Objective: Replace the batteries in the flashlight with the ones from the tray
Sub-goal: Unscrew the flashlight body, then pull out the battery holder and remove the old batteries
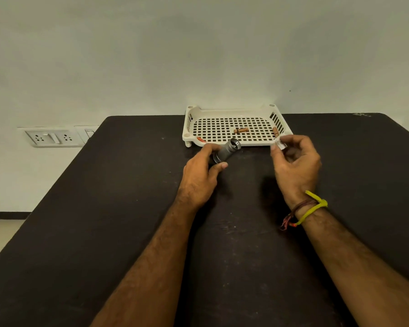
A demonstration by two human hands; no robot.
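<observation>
My left hand grips a grey metal flashlight body, its open end tilted up toward the tray. My right hand pinches a small pale part between thumb and fingertips, just off the tray's front right corner; what the part is I cannot tell. The white perforated tray stands at the table's far edge. Inside it lie a copper-coloured battery near the middle, another battery at the right wall, and a red-orange one at the front left corner.
The dark table runs from the wall toward me, with its left edge slanting to the floor. A wall socket panel sits to the left of the table. Threads, yellow and red, circle my right wrist.
</observation>
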